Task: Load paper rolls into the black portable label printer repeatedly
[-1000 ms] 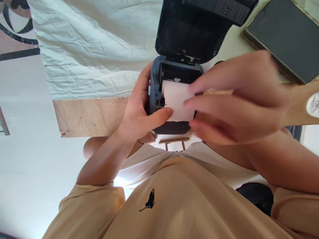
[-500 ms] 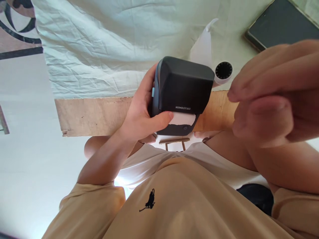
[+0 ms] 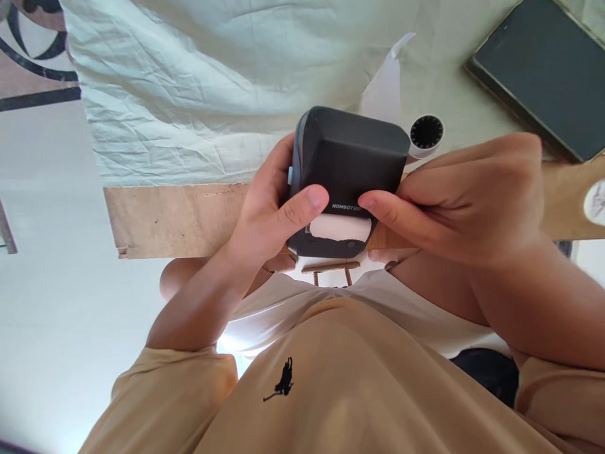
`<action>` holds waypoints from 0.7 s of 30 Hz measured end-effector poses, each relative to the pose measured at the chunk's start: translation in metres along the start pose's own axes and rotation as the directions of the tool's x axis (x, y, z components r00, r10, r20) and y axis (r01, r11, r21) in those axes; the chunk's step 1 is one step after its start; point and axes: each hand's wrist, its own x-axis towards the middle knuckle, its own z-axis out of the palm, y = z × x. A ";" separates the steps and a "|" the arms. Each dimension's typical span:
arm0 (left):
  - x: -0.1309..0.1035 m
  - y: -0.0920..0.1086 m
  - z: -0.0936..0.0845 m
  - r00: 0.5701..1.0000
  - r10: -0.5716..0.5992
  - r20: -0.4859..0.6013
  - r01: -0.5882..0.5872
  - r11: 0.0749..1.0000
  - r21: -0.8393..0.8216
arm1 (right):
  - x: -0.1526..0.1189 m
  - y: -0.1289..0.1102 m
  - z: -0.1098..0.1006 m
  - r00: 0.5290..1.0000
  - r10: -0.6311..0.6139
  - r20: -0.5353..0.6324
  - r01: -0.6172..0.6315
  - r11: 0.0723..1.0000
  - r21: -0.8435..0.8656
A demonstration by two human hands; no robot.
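Note:
A black label printer (image 3: 354,157) with a blue-grey side is held up over the table's front edge. White label paper (image 3: 340,227) sticks out of its slot, its end ragged. My left hand (image 3: 274,208) is closed around the printer's left side, thumb on the front face just above the slot. On the right side, my right hand (image 3: 467,198) grips the printer too, its thumb at the lower right of the cover beside the lettering. The other fingers of that hand are partly hidden behind the printer.
A pale green cloth (image 3: 203,94) covers the table, with a bare wooden edge (image 3: 174,221) in front. Behind the printer are a torn white paper strip (image 3: 385,88) and a small white roll core (image 3: 426,133). A dark phone (image 3: 539,75) lies at the right, near a round white sticker (image 3: 596,202).
My right hand has come in from the right and taken hold of the printer's right side. My left thumb has shifted up off the label paper onto the cover.

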 end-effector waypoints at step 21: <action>0.002 0.002 0.006 0.995 -0.014 -0.098 0.027 0.991 0.134 | -0.007 0.001 0.003 0.996 0.053 0.073 -0.054 0.998 0.013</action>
